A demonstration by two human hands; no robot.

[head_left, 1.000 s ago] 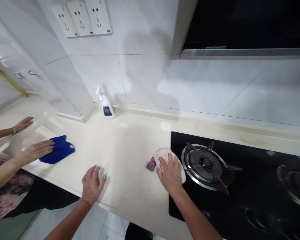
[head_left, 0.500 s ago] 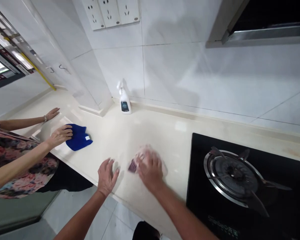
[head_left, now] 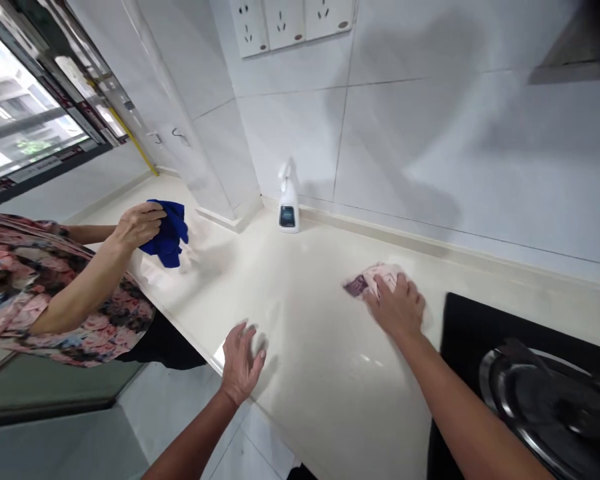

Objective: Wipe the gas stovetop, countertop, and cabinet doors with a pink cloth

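Observation:
Under my right hand (head_left: 397, 303) a pale pink cloth (head_left: 380, 275) with a dark purple patch is pressed flat on the cream countertop (head_left: 325, 320). My fingers bend over the cloth, which lies left of the gas stove. My left hand (head_left: 243, 360) is by the counter's front edge, fingers apart and curved, holding nothing. Toward the back, a white spray bottle (head_left: 289, 207) with a dark label stands upright near the wall.
At the left, a co-worker in a floral top (head_left: 95, 313) holds a blue cloth (head_left: 173, 237) above the counter. The black gas stove (head_left: 460, 353) occupies the right side. Wall sockets (head_left: 285, 27) are above, and a window (head_left: 25, 113) is at upper left.
My right hand has slid the pink cloth away from me across the counter. The co-worker has lifted the blue cloth off the surface. The camera view has shifted left.

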